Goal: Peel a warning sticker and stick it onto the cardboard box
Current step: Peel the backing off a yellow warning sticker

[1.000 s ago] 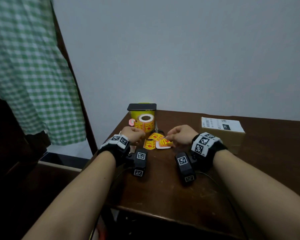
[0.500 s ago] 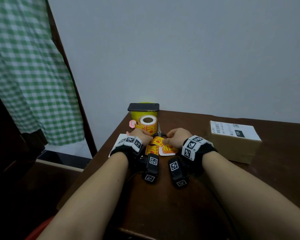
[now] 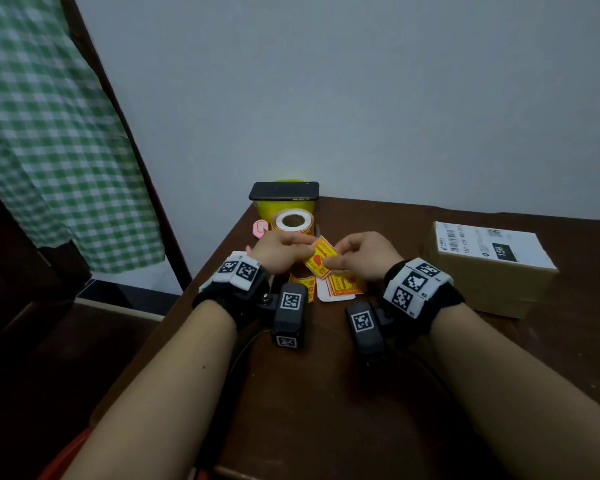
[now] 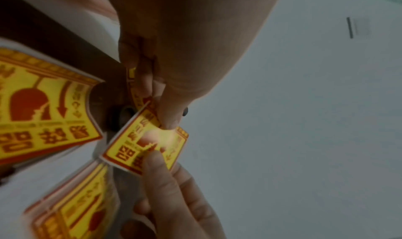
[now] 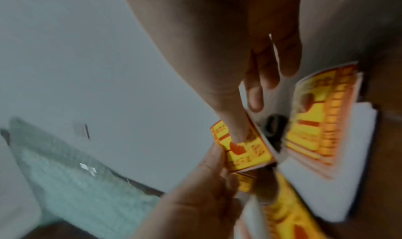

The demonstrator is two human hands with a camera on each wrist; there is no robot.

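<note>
Warning sticker (image 3: 320, 258) in both hands' pinching grip

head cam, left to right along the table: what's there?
Pink object → sticker roll → held warning sticker, pinched by left hand and right hand → cardboard box.

Warning sticker (image 3: 321, 258): yellow, red border and print. Same scheme seen on loose stickers (image 3: 343, 285) with white backing, and on roll (image 3: 293, 221). Cardboard box (image 3: 490, 271): brown, white label with black patch. Worktop (image 3: 326, 393): dark brown. Phone (image 3: 284, 191) black, on yellow tub (image 3: 274, 209). Curtain (image 3: 49, 133): green-white check. Wristbands (image 3: 417, 289): black-white square markers.
</note>
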